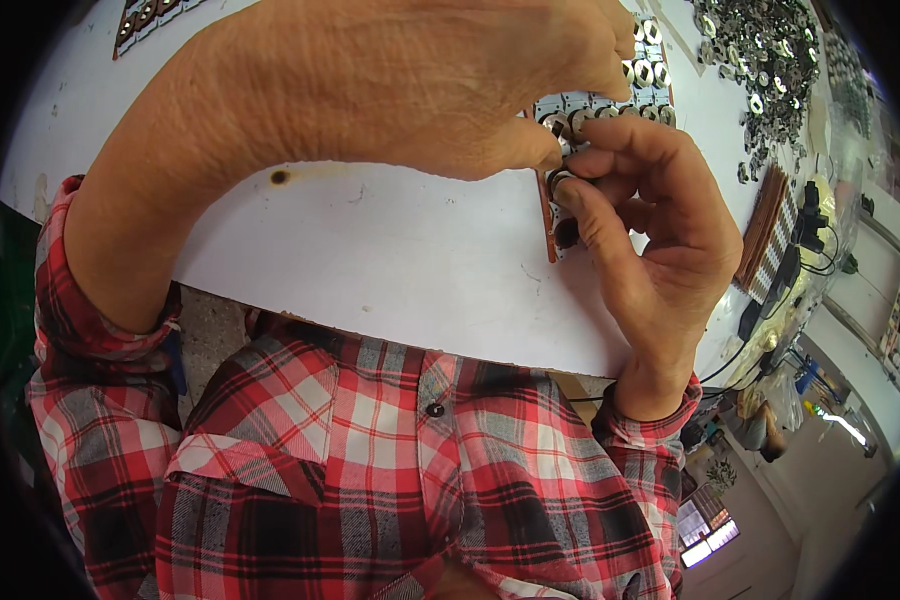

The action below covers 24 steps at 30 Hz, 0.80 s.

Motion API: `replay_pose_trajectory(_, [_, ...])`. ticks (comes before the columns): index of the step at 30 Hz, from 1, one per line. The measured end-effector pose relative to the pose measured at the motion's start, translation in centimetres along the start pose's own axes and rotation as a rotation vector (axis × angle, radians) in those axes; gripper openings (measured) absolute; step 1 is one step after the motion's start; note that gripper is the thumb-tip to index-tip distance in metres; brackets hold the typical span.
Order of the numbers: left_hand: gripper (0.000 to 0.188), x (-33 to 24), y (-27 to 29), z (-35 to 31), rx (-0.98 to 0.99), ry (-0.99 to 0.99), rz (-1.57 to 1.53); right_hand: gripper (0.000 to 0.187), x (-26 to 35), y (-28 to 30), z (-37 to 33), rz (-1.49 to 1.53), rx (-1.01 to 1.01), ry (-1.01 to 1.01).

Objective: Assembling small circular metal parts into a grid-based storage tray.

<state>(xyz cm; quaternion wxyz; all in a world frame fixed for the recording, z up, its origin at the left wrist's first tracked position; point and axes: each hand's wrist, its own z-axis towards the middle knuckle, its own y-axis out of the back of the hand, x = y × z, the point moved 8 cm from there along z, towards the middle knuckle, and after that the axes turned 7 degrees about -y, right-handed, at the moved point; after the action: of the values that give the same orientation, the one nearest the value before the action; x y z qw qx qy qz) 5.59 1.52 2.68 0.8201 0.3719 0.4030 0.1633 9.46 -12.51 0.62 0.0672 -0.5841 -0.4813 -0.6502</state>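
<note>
A panel of small circuit boards (pixel 576 101) with rows of round metal parts (pixel 643 73) lies on the white table under both my hands. My left hand (pixel 450 85) reaches across from the left. Its thumb is beside the panel's left edge, and its bent fingers are apart from the thumb over the rows, with no held thing visible between them. My right hand (pixel 660 215) is closed at the panel's near left end, thumb and fingertips pinching a small round metal part (pixel 558 181), mostly covered. Just below it, a dark round spot (pixel 566 234) shows on the panel.
Loose small metal parts (pixel 770 60) are heaped at the far right. Nearer on the right stands a stack of brown-edged panels (pixel 767 235), beside black cables and clear plastic. Another panel (pixel 155 18) lies at the far left. The white table (pixel 390 240) has a burn mark.
</note>
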Motion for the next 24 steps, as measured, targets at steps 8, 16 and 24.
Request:
replay_pose_trajectory(8, [0.037, -0.3, -0.05, 0.06, -0.007, -0.018, 0.029, 0.03, -0.01, 0.31, -0.19, 0.055, 0.043, -0.053])
replay_pose_trajectory(16, [0.036, -0.36, -0.34, 0.14, 0.001, -0.004, 0.054, 0.028, -0.59, 0.54, -0.46, 0.013, -0.014, -0.087])
replay_pose_trajectory(24, [0.037, -0.28, -0.31, 0.14, 0.009, -0.001, 0.065, 0.031, -0.45, 0.39, -0.6, -0.037, -0.045, -0.011])
